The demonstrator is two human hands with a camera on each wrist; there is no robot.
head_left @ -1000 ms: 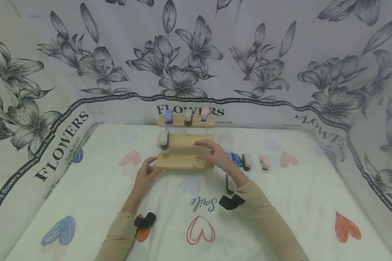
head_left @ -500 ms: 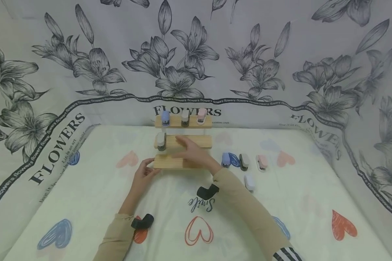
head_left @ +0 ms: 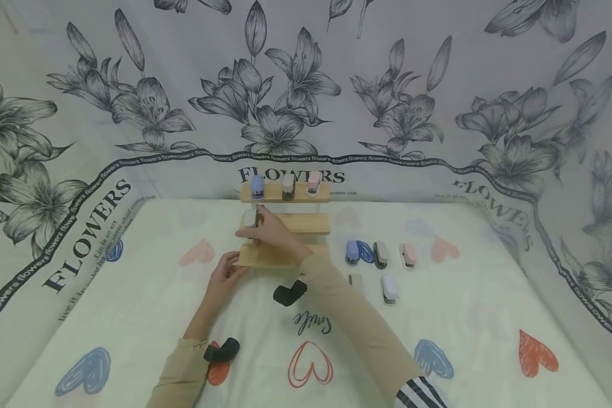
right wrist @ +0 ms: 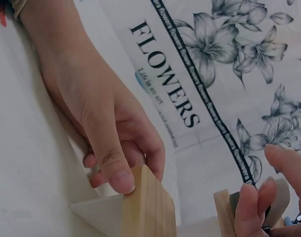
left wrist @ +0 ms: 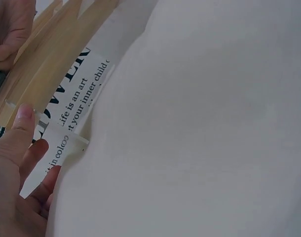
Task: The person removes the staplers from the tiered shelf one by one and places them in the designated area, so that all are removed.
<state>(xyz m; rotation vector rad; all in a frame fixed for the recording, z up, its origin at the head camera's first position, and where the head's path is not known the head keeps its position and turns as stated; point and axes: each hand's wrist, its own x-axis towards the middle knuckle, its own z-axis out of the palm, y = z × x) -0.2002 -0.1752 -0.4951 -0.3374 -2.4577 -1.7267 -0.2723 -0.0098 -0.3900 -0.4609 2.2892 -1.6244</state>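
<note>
A three-tiered wooden rack [head_left: 308, 224] with clear supports stands at the back of the table. My left hand [head_left: 223, 283] holds the left end of its lowest tier, the thumb [left wrist: 23, 118] on the wood in the left wrist view. My right hand [head_left: 277, 233] reaches over the middle tier. Its thumb and fingers are around a grey-white mini stapler [head_left: 249, 219] at that tier's left end, partly hidden by them. Along the top tier stand a blue stapler [head_left: 257, 186], a grey one [head_left: 288, 186] and a pink one [head_left: 314, 183].
Right of the rack, on the patterned tablecloth, lie a blue stapler [head_left: 352, 252], a dark-based grey one [head_left: 381, 255], a pink one [head_left: 408, 255] and a white one [head_left: 389, 288]. Another pale stapler [head_left: 355, 280] is partly behind the right sleeve. A flower-print cloth [head_left: 408, 130] hangs behind.
My right hand has moved left along the rack, from its right end to the stapler on the middle tier. The left hand keeps its hold on the rack.
</note>
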